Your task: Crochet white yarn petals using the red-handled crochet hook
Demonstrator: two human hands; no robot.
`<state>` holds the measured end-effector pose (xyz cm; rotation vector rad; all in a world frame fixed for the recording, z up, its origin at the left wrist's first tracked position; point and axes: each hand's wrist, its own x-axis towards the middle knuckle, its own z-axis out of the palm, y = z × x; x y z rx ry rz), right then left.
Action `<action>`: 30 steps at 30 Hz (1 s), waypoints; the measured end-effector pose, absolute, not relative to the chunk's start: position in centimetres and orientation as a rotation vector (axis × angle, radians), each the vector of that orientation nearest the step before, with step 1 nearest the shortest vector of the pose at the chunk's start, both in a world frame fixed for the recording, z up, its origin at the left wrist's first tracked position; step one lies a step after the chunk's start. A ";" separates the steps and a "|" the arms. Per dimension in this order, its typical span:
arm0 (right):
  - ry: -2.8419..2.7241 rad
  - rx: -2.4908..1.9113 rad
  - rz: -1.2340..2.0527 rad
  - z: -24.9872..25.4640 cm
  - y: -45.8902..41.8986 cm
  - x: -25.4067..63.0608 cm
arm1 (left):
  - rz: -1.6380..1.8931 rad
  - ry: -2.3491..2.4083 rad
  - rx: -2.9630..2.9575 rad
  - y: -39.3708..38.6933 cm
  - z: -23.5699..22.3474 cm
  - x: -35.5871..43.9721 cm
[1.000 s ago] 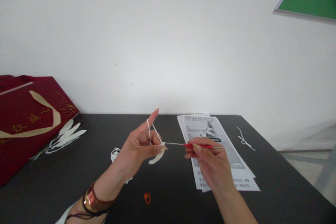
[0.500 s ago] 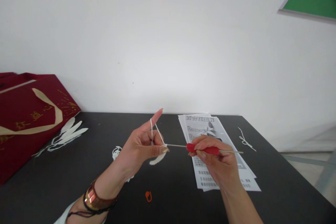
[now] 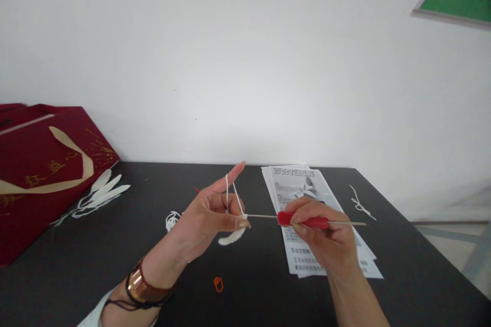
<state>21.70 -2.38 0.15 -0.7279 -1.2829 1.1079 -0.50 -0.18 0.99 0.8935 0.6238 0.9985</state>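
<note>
Between thumb and fingers, my left hand [image 3: 209, 214] pinches a small curved white crochet piece [image 3: 231, 238]. White yarn [image 3: 237, 194] loops over its raised index finger and runs down to the work. My right hand [image 3: 322, 230] is closed around the red grip of a crochet hook [image 3: 286, 218]. The hook's thin metal shaft points left, and its tip meets the crochet piece at my left thumb; the exact stitch is too small to make out. A loose bundle of white yarn [image 3: 172, 220] lies behind my left wrist, partly hidden.
On the black table [image 3: 253, 296] lie an orange stitch marker [image 3: 218, 284], printed sheets [image 3: 303, 265] under my right hand, and a white yarn scrap [image 3: 360, 205] at the right. White crocheted petals [image 3: 103, 191] lie beside a dark red bag [image 3: 49, 163] at the left.
Both hands have shifted slightly right with the hook and the crochet piece. A bit more of the white piece shows below my left thumb. The grips are unchanged.
</note>
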 end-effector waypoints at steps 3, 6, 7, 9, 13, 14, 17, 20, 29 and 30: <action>-1.332 -0.750 1.034 0.3 -2.4 21.9 | 0.976 0.632 0.874 -0.1 0.9 -0.5; -1.343 -0.747 1.026 0.5 -2.3 21.9 | 0.956 0.635 0.874 -0.2 0.9 -0.6; -1.341 -0.744 1.029 0.5 -2.3 21.9 | 0.954 0.637 0.880 -0.2 0.9 -0.6; -1.332 -0.741 1.040 0.6 -2.3 21.9 | 0.957 0.640 0.904 -0.2 0.9 -0.7; -1.289 -0.728 1.091 0.6 -2.3 21.7 | 0.956 0.649 0.985 -0.1 0.9 -0.8; -1.271 -0.722 1.114 0.6 -2.3 21.6 | 0.955 0.652 1.006 -0.1 0.9 -0.8; -1.204 -0.717 1.179 0.4 -2.3 21.6 | 0.966 0.661 1.079 -0.1 0.9 -0.8; -1.134 -0.762 1.219 0.2 -2.3 21.6 | 1.007 0.684 1.186 -0.2 1.0 -0.8; -1.071 -0.821 1.253 0.1 -2.3 21.5 | 1.063 0.706 1.277 -0.1 1.1 -0.9; -1.076 -0.815 1.257 0.1 -2.3 21.6 | 1.047 0.707 1.266 -0.2 1.0 -0.9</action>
